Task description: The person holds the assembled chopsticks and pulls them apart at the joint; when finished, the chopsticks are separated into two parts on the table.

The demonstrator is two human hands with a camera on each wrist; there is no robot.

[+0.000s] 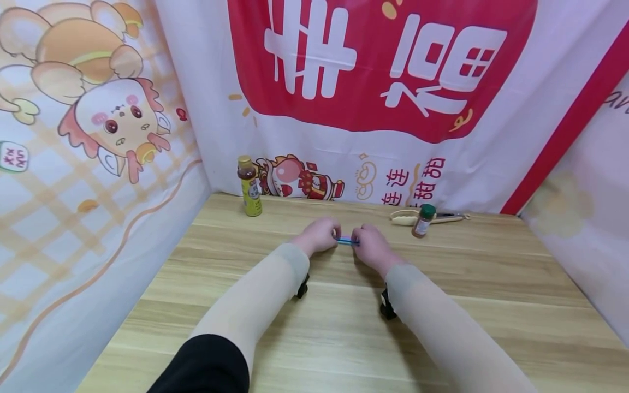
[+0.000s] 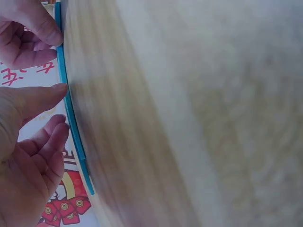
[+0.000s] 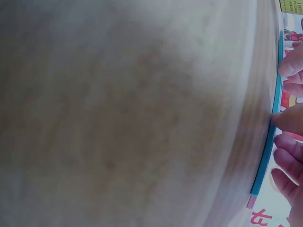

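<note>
Both hands meet at a thin teal bar (image 1: 345, 241) near the back of the wooden table. Its kind is not clear; the head view shows a purplish strip along it, and a pink tip shows at one end in the right wrist view. My left hand (image 1: 321, 233) pinches it on the left side, thumb on the near edge and fingers behind. On the other side my right hand (image 1: 369, 244) pinches it as well. In the left wrist view the bar (image 2: 77, 133) has a stepped, narrower end. Low over the tabletop, the bar (image 3: 263, 168) runs past both thumbs in the right wrist view.
A yellow-labelled bottle (image 1: 252, 191) with dark contents stands back left. At back right, a small green-capped jar (image 1: 422, 222) stands in front of tongs (image 1: 449, 218) with beige ends. Printed cloths hang behind (image 1: 319, 123) and at the left (image 1: 162, 240) of the wooden table (image 1: 339, 349).
</note>
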